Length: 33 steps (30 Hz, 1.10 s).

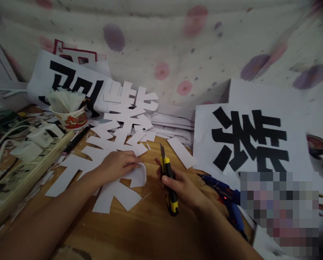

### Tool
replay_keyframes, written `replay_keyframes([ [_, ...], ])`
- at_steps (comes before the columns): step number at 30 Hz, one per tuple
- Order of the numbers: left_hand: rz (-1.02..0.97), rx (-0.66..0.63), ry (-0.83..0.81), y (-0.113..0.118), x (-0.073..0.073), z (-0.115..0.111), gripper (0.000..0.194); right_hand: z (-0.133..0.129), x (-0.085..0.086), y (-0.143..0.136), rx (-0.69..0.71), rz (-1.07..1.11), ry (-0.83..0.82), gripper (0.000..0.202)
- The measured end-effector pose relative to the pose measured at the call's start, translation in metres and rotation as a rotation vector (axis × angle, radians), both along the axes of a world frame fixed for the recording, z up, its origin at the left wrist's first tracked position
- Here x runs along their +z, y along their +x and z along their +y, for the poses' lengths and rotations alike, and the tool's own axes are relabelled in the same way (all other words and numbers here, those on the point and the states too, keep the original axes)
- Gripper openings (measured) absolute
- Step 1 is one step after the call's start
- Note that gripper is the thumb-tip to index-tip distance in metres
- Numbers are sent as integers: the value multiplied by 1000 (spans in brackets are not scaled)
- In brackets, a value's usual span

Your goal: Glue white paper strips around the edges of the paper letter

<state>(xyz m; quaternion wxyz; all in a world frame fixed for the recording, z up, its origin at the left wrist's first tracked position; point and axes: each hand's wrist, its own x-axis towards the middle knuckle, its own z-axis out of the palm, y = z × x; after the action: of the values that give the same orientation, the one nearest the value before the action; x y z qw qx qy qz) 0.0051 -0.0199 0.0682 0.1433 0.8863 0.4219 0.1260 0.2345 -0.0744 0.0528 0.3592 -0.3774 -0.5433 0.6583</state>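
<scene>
My right hand is wrapped round a yellow and black utility knife, its blade pointing up and away. My left hand is closed at the edge of a white cut-out character, where its fingertips meet a curved white strip. The cut-out lies flat on the wooden table, with one branched part nearer me. Behind it, another white cut-out leans at the back.
A blue glue gun with a red light lies at the right, below a sheet with a black character. At the left are a paper bowl of glue sticks and a power strip. White scraps lie behind my hands.
</scene>
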Motion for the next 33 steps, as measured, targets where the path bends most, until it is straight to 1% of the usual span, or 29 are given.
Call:
replay_keyframes([
  [3,-18,-5,0,0,-1,0,23,2,6,6,33,-124,41,41],
  [7,-52,8,-4,0,-2,0,21,6,16,18,64,-283,253,35],
  [9,-62,6,0,-1,-3,-1,21,6,22,21,98,-379,326,32],
  [11,-59,3,14,-1,-3,-1,20,4,27,20,126,-500,385,28],
  [13,-55,-1,30,-1,-4,-1,20,1,32,15,135,-659,477,23],
  [16,-64,-15,38,-1,-5,0,21,-2,31,7,132,-883,610,17],
  [19,-76,-18,31,-2,-7,1,21,1,23,3,112,-1039,673,26],
  [22,-74,-10,16,-2,-7,2,21,4,15,2,79,-1098,717,33],
  [25,-65,-3,11,-2,-5,1,21,5,12,2,61,-1139,733,35],
  [33,-51,4,19,-1,-6,1,21,4,12,-2,119,-1169,729,31],
])
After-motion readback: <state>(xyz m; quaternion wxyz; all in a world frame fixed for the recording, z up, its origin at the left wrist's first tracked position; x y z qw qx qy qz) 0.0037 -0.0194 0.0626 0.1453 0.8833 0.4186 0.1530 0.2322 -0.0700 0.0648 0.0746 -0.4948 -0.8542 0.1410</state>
